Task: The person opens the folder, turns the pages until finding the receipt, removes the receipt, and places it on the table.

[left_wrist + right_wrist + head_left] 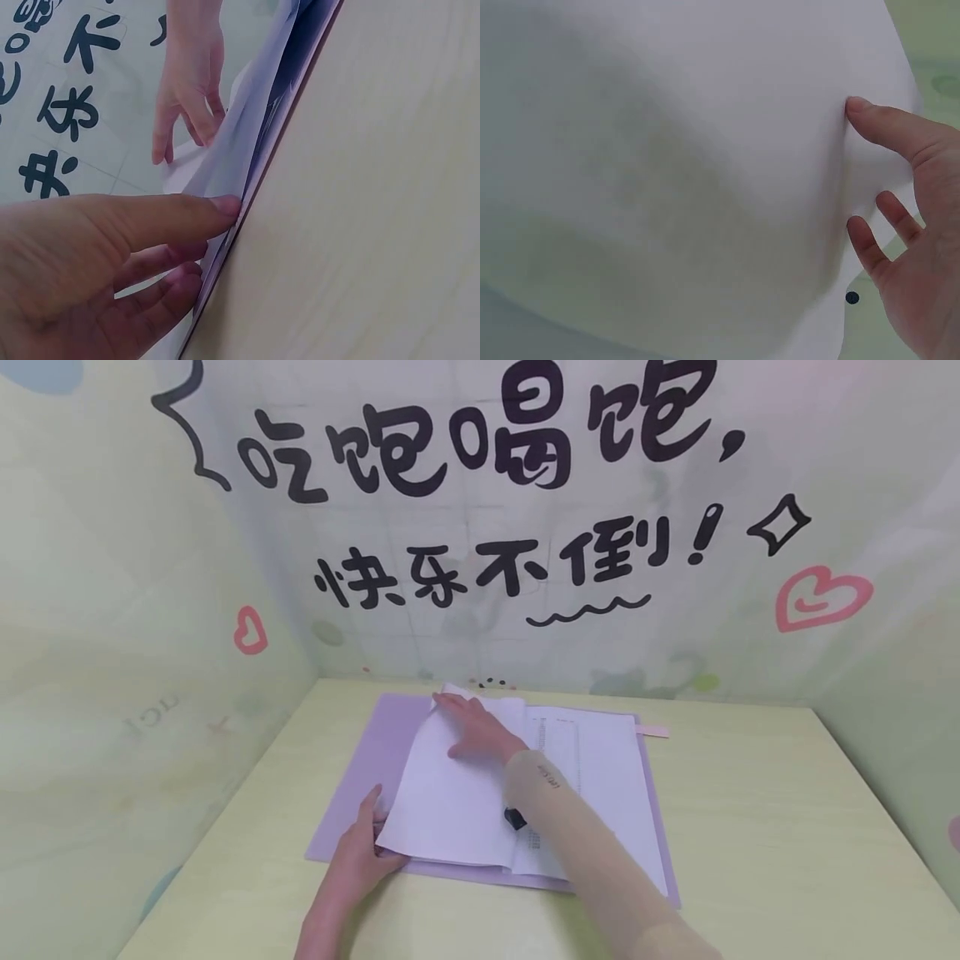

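Observation:
A purple-covered folder (371,752) lies spread on the table with white pages in it. Its right-hand page (615,777) carries small print. A turned white sheet (442,802) bows over the left cover. At the sheet's lower left corner, my left hand (356,864) holds the page edges; its thumb (221,210) touches the bottom edge, and the fingers curl behind. My right hand (480,731) reaches across to the sheet's upper left part and pinches its edge. In the right wrist view, its thumb (877,120) presses the paper (705,150), which hides some fingers.
The pale wood-look table (780,827) extends around the folder. A pink tab (652,731) sticks out at the folder's right side. Printed cloth walls (465,643) stand behind and at both sides. A small black object (515,818) shows beside the right sleeve.

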Demonstrator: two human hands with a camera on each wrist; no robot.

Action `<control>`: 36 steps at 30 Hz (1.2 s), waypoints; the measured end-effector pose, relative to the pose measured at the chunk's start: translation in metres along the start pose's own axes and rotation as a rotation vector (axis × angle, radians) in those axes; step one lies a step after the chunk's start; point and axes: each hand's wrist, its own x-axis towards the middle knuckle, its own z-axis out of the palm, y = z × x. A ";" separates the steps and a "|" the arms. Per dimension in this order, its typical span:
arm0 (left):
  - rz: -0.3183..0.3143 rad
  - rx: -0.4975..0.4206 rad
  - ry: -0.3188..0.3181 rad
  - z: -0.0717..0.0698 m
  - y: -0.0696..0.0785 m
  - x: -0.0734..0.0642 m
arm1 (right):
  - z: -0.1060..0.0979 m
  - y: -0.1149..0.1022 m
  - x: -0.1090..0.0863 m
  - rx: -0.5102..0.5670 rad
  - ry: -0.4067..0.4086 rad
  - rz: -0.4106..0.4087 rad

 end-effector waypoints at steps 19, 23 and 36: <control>0.007 0.144 0.007 -0.002 0.001 0.002 | 0.012 0.001 -0.004 -0.115 0.020 0.068; 0.041 0.155 0.007 -0.001 0.003 0.002 | 0.013 0.002 -0.006 -0.111 0.032 0.084; 0.113 0.260 -0.006 0.004 0.017 0.003 | 0.010 0.007 -0.011 -0.197 -0.049 0.148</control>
